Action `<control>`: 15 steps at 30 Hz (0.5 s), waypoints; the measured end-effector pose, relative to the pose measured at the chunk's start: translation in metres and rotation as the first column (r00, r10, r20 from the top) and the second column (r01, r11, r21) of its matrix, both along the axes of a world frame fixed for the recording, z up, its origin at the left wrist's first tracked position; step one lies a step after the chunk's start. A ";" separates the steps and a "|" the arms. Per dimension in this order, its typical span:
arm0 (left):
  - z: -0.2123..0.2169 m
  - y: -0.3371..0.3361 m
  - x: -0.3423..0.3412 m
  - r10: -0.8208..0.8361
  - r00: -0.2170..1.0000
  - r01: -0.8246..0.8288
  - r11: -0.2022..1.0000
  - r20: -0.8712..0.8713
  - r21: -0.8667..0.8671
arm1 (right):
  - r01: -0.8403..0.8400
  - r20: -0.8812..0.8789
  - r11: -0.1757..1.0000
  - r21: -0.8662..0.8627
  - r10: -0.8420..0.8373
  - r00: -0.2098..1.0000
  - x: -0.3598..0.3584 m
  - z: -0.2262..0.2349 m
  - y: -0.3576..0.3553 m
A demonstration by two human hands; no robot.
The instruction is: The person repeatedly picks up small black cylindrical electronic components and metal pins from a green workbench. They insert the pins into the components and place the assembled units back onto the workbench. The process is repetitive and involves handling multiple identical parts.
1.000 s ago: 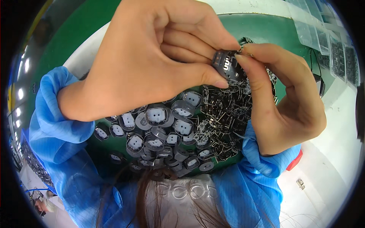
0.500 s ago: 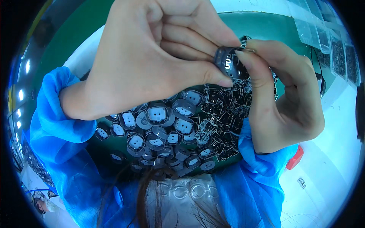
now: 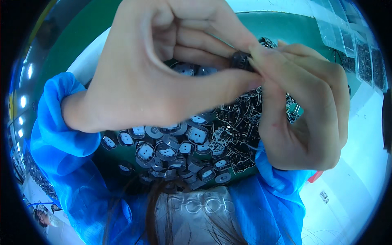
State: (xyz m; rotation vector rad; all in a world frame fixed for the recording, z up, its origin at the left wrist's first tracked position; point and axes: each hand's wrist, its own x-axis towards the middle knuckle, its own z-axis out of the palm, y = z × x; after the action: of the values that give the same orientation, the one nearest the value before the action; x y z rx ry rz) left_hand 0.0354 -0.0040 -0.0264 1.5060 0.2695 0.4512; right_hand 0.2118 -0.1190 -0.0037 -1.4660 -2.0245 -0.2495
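Pinching a dark round casing [image 3: 240,60] with the left hand [image 3: 155,94], up over heaped black parts [image 3: 245,118], seemingly to steady it for the right hand [image 3: 308,90], narrowed beside its edge; cannot tell whether gripping

We are holding up one piece [image 3: 240,61], small, dark and curved, with faint pale marks showing on its face. Our left grip [image 3: 134,83] is pinching it between thumb and fingers, well off the counter [image 3: 288,27]. Our right grip [image 3: 314,92] is closing over its right side and hiding that edge; whether it is pinching the piece too, we are not making out.
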 end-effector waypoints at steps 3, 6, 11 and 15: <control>0.014 0.000 -0.014 0.007 0.995 -0.022 0.989 -0.100 -0.144 | -0.037 -0.251 0.999 -0.022 0.031 0.968 -0.011 0.005 0.006; 0.013 0.001 -0.018 0.034 0.994 -0.045 0.993 -0.100 -0.109 | -0.042 -0.581 0.966 -0.256 -0.119 0.805 -0.032 0.022 0.012; 0.008 0.002 -0.012 0.029 0.995 -0.029 1.000 -0.095 -0.005 | -0.215 -0.780 0.840 -0.498 -0.326 0.534 -0.015 -0.002 -0.006; 0.015 0.002 -0.013 0.032 0.992 -0.022 0.996 -0.123 0.083 | -0.308 -0.879 0.882 -0.357 -0.205 0.430 -0.008 -0.011 -0.001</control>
State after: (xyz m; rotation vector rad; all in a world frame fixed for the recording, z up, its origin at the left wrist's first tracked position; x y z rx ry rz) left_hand 0.0228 -0.0021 -0.0116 1.6148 0.3732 0.3945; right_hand 0.2034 -0.1205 -0.0144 -1.3148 -1.1862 0.9875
